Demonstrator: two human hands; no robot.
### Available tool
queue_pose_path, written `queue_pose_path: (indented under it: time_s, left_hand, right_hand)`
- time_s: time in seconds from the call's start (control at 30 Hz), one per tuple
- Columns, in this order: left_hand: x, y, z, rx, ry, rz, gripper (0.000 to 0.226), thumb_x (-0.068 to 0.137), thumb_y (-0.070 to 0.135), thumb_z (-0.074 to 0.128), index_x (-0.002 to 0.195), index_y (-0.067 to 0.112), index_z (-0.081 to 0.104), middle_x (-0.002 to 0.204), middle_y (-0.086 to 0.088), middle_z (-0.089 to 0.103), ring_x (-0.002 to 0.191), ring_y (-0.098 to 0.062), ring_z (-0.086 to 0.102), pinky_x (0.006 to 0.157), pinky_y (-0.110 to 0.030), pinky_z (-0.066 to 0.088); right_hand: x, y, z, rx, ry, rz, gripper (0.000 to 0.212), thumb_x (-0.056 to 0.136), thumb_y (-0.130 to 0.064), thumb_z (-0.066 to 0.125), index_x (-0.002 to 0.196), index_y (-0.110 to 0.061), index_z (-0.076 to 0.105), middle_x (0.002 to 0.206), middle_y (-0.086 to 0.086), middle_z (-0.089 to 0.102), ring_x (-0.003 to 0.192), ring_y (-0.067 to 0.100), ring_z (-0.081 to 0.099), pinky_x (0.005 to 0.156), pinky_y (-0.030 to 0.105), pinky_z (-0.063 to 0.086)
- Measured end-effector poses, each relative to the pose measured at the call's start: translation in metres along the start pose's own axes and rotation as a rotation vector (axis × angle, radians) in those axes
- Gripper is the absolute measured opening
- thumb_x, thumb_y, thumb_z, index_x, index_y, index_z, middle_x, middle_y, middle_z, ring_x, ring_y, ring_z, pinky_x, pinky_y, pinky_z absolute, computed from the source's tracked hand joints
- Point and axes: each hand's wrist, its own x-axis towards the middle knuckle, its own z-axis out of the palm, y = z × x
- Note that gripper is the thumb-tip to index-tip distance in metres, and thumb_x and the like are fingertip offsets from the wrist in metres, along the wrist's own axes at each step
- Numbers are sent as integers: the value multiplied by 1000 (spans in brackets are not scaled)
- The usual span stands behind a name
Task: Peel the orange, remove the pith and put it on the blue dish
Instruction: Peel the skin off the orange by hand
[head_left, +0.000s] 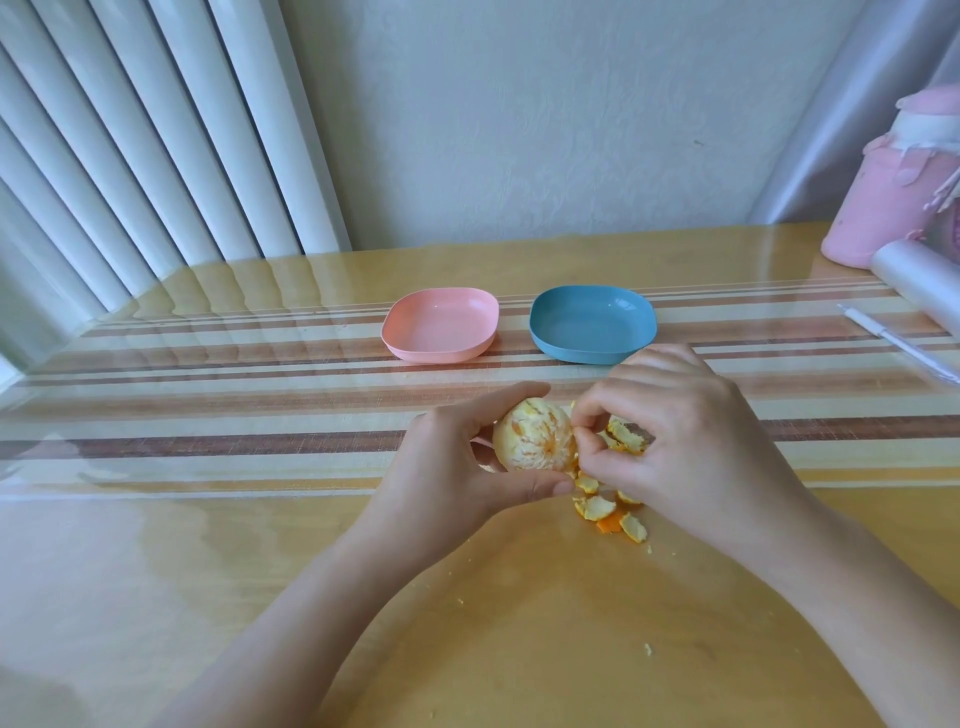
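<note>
The left hand (457, 457) wraps its curled fingers around the round, mostly peeled orange (534, 437) so it stays steady above the shiny wooden table (208, 545). The right hand (675, 436) pinches at the fruit's side to pull bits off, I think, with torn peel scraps (608, 512) lying just below. The square blue plastic dish (592, 325) waits behind, with nothing in it.

The blue dish (571, 354) is smooth moulded plastic with a soft sheen, and the pink dish (415, 352) just to its left has the same finish. Both sit on a glossy clear cover over a wood-toned table (208, 571). A woven-looking striped mat (260, 447) lies beneath that cover. Nearer than the blue dish, the orange (532, 441) looks matt and is webbed with white pith. The peel scraps (597, 508) beside it are rough and pale inside. The wall (519, 130) behind is matt and faintly textured.
</note>
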Motion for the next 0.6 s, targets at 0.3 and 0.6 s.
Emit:
queue_pose_path:
  time_s: [0.3, 0.6]
  left_hand:
    - [1, 3, -1, -122, -34, 41, 63, 63, 31, 85, 119, 40, 60, 105, 12, 72, 97, -9, 68, 89, -27, 55]
    - [4, 1, -4, -272, -120, 3, 62, 63, 18, 82, 121, 29, 61, 106, 5, 71, 101, -13, 68, 92, -31, 54]
  right_hand:
    - [3, -8, -13, 383, -136, 299, 9, 73, -13, 72, 69, -20, 68, 69, -11, 66, 66, -2, 58, 57, 3, 37]
    - [6, -1, -8, 840, -208, 565, 14, 71, -9, 75, 64, -20, 68, 67, -11, 66, 67, 0, 60, 64, 12, 45]
